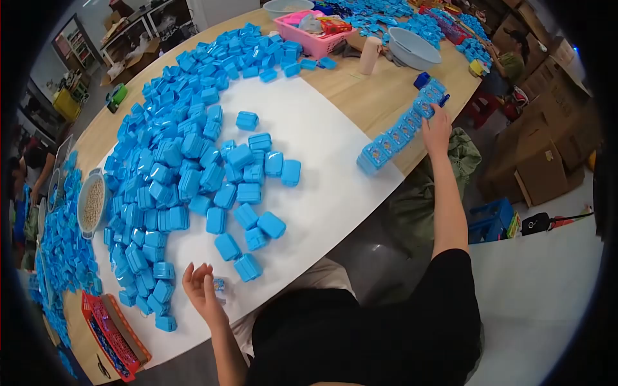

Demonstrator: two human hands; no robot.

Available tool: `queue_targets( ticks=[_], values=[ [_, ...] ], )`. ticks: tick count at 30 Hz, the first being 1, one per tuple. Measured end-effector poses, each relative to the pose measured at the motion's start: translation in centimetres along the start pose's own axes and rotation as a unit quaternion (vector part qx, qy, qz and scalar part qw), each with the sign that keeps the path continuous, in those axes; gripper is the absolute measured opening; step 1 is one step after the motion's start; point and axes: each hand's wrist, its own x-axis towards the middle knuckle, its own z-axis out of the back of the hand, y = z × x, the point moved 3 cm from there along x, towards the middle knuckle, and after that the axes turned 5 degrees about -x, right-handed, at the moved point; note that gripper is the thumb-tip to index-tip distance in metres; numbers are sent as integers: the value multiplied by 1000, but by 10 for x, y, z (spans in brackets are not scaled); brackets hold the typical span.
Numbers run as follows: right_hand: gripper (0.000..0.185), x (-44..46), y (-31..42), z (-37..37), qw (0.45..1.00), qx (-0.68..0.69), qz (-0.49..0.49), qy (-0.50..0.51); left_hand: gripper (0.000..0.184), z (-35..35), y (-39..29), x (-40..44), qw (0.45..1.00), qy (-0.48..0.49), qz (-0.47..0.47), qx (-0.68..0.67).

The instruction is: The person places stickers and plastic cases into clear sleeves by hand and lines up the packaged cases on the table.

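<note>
On the right of the table, a row of small blue plastic cases (394, 135) with picture stickers on top runs away from me. My right hand (437, 132) is at the far part of this row, its fingers closed on a blue case (425, 107). My left hand (205, 293) is above the table's near edge, with fingers apart and nothing held. Right beside it lies a small stack of printed stickers (220, 289), partly hidden by the fingers. Loose blue cases (248, 193) without visible stickers lie on the white sheet (322, 212) between my hands.
A big heap of blue cases (193, 148) covers the left side. Around it stand a bowl of beads (93, 202), a red basket (106, 334), a pink basket (309, 38), a beige bottle (369, 56) and a pale basin (412, 48). Other people sit at both sides.
</note>
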Motion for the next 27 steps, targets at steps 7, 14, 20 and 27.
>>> queue_targets(
  ticks=[7,14,20,27],
  values=[
    [43,21,-30,-45,988,-140,30,59,43,-4,10,-3,999,-26,22,10],
    [44,20,-46,-50,990,-138,7,38,42,-27,14,-1,999,16,35,24],
    [43,-7,-18,-22,997,9,-65,-29,41,-33,15,-6,998,46,28,45],
    [51,-159,94,24,944,255,-207,38,37,-25,19,-11,998,49,32,31]
  ],
)
